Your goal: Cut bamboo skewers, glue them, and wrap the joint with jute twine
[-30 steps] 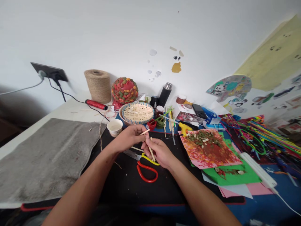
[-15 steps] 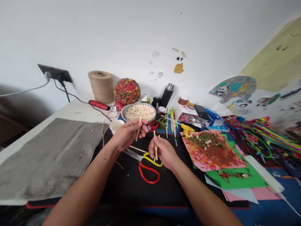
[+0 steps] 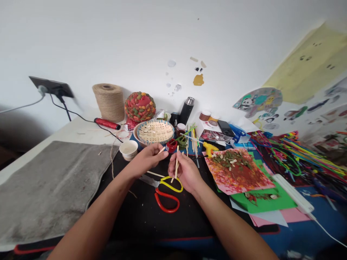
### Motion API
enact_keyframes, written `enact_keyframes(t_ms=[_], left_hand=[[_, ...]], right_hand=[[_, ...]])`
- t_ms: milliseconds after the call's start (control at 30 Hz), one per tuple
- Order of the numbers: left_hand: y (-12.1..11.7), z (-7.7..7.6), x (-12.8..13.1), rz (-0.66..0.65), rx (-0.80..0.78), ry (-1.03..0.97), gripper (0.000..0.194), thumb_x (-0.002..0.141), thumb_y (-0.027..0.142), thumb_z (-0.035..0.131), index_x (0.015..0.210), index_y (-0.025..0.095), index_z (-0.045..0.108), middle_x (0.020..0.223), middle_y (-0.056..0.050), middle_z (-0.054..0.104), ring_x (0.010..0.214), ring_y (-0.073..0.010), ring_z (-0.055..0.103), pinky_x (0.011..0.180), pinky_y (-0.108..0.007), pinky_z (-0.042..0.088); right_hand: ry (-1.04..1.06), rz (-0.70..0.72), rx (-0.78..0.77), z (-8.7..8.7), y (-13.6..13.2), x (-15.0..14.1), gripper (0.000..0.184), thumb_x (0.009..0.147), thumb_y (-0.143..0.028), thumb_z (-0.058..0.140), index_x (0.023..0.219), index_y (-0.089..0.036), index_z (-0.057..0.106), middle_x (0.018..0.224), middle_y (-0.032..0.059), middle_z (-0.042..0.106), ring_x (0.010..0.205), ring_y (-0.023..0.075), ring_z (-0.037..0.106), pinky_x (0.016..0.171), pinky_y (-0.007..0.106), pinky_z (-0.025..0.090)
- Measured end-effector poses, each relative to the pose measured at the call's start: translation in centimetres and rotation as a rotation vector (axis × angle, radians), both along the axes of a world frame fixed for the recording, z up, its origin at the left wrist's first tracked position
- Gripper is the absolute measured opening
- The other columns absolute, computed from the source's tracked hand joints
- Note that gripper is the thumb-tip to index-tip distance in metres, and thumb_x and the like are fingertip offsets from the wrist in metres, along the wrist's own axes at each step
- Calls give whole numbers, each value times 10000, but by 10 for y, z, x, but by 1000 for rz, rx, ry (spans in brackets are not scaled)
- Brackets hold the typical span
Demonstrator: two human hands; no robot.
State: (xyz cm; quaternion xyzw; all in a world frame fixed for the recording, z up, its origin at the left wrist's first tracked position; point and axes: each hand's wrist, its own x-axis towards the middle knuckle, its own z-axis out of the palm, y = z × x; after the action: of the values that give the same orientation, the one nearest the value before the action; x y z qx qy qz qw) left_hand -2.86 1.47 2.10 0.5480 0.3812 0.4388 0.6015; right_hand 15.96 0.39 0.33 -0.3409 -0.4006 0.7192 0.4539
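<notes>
My left hand (image 3: 150,156) is closed on a short wooden stick (image 3: 162,150), whose pale end sticks out between thumb and fingers. Close by on the right, my right hand (image 3: 187,169) pinches thin wooden sticks (image 3: 177,164), held nearly upright. Scissors (image 3: 167,200) with one red and one yellow handle loop lie below the hands on the black mat (image 3: 135,220). Another thin stick (image 3: 155,174) lies by the blades, partly behind my left hand. A white paper cup (image 3: 128,149) stands left of my left wrist.
Behind the hands are a woven basket (image 3: 155,132), small paint jars (image 3: 171,145), a bundle of sticks (image 3: 194,141) and a black flask (image 3: 187,111). A yellow glue gun (image 3: 210,148) and painted paper (image 3: 241,171) lie right. A grey cloth (image 3: 54,184) and twine spool (image 3: 108,102) are left.
The stick in my left hand has turned from nearly upright to pointing along the fingers, mostly hidden now. My right hand still holds its sticks. The whole view has shifted slightly.
</notes>
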Motion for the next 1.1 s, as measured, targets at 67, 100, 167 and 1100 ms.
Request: enact_keyframes(t_ms=[67, 100, 167, 1100], left_hand=[[0, -2, 1, -35, 77, 143, 491, 861, 644, 749, 774, 198, 563, 593, 70, 455, 506, -93, 349, 474, -217, 243], [-1, -3, 2, -71, 118, 208, 491, 885, 643, 718, 743, 190, 593, 611, 38, 525, 539, -112, 419, 502, -224, 296], [-1, -3, 3, -157, 174, 290, 494, 933, 630, 656, 732, 180, 675, 708, -33, 670, 652, -160, 562, 602, -247, 405], [-5, -11, 12, -307, -123, 115, 532, 861, 680, 717, 826, 156, 636, 633, 50, 503, 475, -54, 249, 468, -228, 138]], right_hand=[[11, -43, 21, 1, 2, 1, 492, 862, -686, 759, 854, -202, 668, 621, -7, 650, 526, 147, 590, 488, 246, 400], [14, -65, 27, 1, 2, 1, 490, 862, -686, 760, 857, -203, 673, 631, -3, 652, 547, 153, 600, 499, 248, 405], [26, -111, 37, 2, 3, 2, 482, 849, -674, 778, 858, -200, 690, 640, -1, 649, 579, 158, 606, 530, 257, 427], [-122, -254, 244, -8, 9, -7, 431, 906, -633, 735, 828, -210, 719, 752, -3, 650, 580, 125, 500, 547, 258, 414]])
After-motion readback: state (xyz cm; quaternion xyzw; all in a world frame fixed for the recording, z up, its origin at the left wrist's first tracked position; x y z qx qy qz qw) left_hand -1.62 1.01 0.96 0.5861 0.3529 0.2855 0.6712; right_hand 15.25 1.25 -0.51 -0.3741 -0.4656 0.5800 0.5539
